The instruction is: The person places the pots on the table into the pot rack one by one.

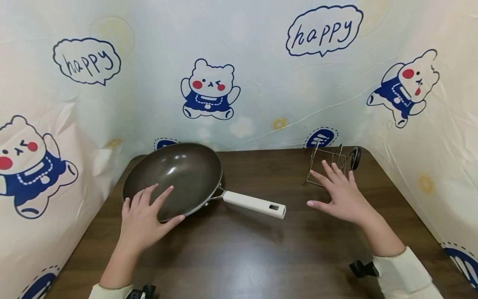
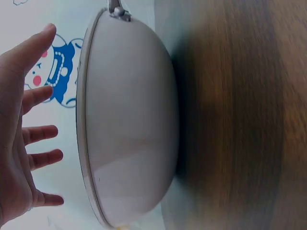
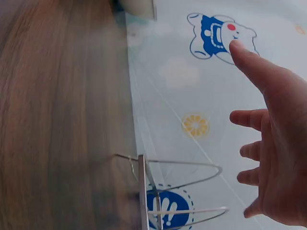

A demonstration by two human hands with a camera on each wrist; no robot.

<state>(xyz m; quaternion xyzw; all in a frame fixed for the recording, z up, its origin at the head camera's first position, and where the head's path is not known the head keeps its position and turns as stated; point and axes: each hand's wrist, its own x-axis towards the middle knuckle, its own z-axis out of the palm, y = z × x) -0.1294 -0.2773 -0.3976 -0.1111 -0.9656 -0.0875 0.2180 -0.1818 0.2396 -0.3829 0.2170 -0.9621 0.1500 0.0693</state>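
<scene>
I find my left hand (image 1: 143,218) spread wide, fingers straight, hovering over the near rim of the wok (image 1: 175,176); the left wrist view shows the palm (image 2: 17,143) beside the rim with a gap between, so I record no contact and nothing held. My right hand (image 1: 341,195) is likewise wide, fingers splayed, holding nothing, with its fingertips just short of the wire rack (image 1: 326,164).

The wok sits on the dark wooden table (image 1: 239,249) at about 10 o'clock from the table's centre. Its inside is dark brown and glossy; the left wrist view shows the outside of the bowl (image 2: 132,129) pale grey. Its white handle (image 1: 255,204) points toward 4 o'clock and ends between my two hands, with a slot near its tip.

The wire rack stands at about 2 o'clock, near the table's far right corner, just beside the backdrop. The right wrist view shows its thin metal loops (image 3: 182,191) rising from the tabletop. A small black round part (image 1: 355,158) sits at its right side; I cannot tell what it is.

Nothing lies between either hand and the object nearest it.

A printed sheet (image 1: 261,95) encloses the table on three sides. It carries cartoon bears in blue outfits (image 1: 210,89) and speech bubbles reading "happy" (image 1: 324,30).
</scene>
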